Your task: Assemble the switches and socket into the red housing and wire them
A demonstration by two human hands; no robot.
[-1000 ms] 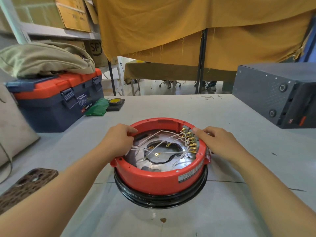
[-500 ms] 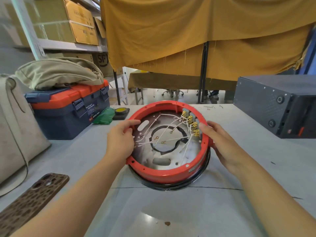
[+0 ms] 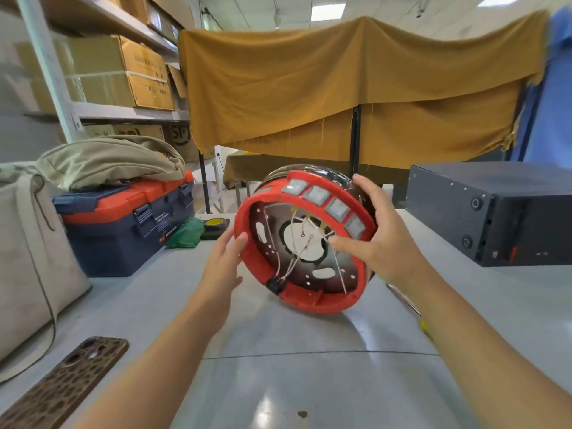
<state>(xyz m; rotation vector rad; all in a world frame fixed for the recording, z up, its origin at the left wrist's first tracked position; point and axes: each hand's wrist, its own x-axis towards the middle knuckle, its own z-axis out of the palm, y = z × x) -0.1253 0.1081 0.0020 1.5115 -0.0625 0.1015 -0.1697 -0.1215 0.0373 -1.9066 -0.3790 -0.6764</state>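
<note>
The round red housing [image 3: 312, 305] stands tilted on its lower edge on the grey table [image 3: 278, 366], its open side facing me. Several grey switches [image 3: 322, 196] sit in a row along its upper right wall. Thin white wires [image 3: 297, 243] cross the metal plate inside, and a small black part [image 3: 274, 284] sits at the lower left rim. My right hand [image 3: 383, 239] grips the right rim, thumb inside and fingers over the outside. My left hand [image 3: 223, 261] touches the left rim with straight fingers.
A blue and orange toolbox [image 3: 130, 218] with a khaki bag [image 3: 108, 162] on it stands at the left, near a green cloth [image 3: 185, 233]. A dark metal box [image 3: 495, 212] is at the right. A brown patterned phone case [image 3: 71, 382] lies near left.
The housing went from lying flat to tipped up on its edge and turned, so the switch row now faces up. My right hand shifted onto the rim; the camera view lifted.
</note>
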